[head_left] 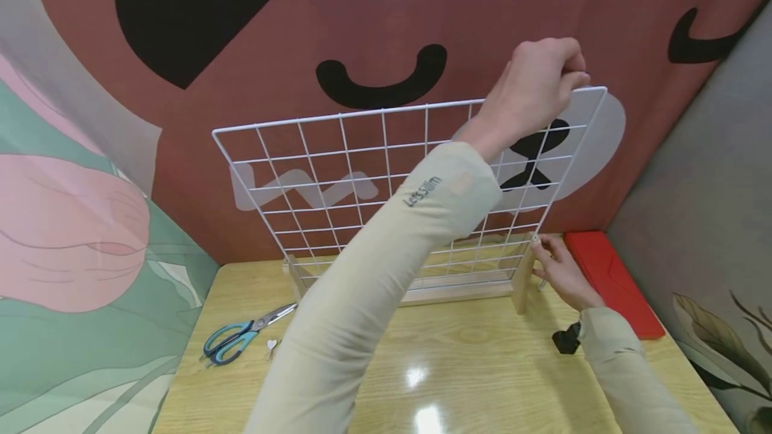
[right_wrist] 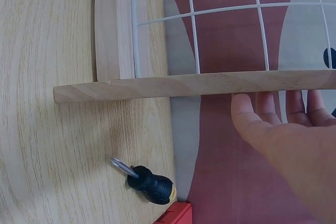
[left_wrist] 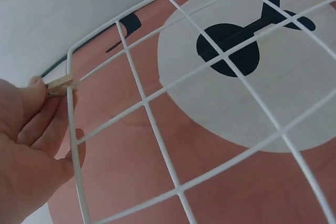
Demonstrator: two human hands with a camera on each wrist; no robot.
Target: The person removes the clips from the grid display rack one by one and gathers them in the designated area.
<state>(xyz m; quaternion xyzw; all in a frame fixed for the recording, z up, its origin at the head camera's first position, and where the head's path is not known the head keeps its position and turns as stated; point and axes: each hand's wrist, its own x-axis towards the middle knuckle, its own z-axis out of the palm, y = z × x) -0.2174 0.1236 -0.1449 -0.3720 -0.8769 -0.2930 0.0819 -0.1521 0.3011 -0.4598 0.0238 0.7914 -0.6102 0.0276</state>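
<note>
A white wire grid panel [head_left: 364, 149] stands in a wooden base with side posts. At its upper right corner is my left hand [head_left: 537, 82], reaching across in front. In the left wrist view, that hand's thumb and fingers pinch a small wooden clothespin [left_wrist: 60, 84] at the grid's edge wire. Lower down, my right hand [head_left: 563, 273] is beside the right wooden post [head_left: 523, 280]. The right wrist view shows its fingertips [right_wrist: 242, 103] pressing on the post's outer side. A stubby black screwdriver [right_wrist: 151, 184] lies on the table below that hand.
Teal-handled scissors [head_left: 232, 340] lie at the table's left, with a small white heart-shaped piece [head_left: 272, 345] near them. A red case [head_left: 612, 283] lies by the right wall. A printed curtain [head_left: 386, 19] hangs behind the grid.
</note>
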